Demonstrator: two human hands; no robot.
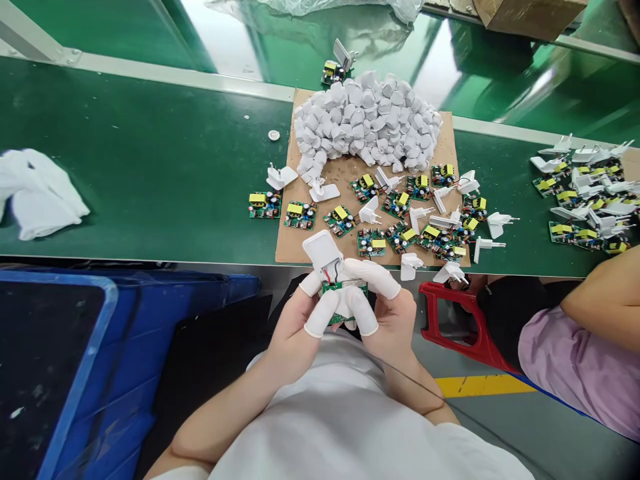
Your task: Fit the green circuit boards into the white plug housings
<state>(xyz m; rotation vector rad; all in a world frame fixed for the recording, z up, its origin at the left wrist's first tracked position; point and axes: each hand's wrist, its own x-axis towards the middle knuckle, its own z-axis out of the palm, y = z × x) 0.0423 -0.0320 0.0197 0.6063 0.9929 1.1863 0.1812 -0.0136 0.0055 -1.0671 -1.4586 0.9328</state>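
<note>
Just beyond the table's front edge, I hold a green circuit board (327,288) between both hands. A white plug cover (323,251) stands up from its far side, joined by red and black wires. My left hand (296,330) is closed on the board's left side, and my right hand (393,313) is closed on its right side. White finger cots cover the thumbs and some fingers. Both thumbs press near a small white piece (345,304) on the board. The fingers underneath are mostly hidden.
A heap of small white lumps (370,120) lies on a cardboard sheet (286,247), with several wired boards (371,242) in front. More boards (585,193) lie at right. A white cloth (45,190), blue bin (107,293), red stool (450,290) and a co-worker's arm (607,300) surround me.
</note>
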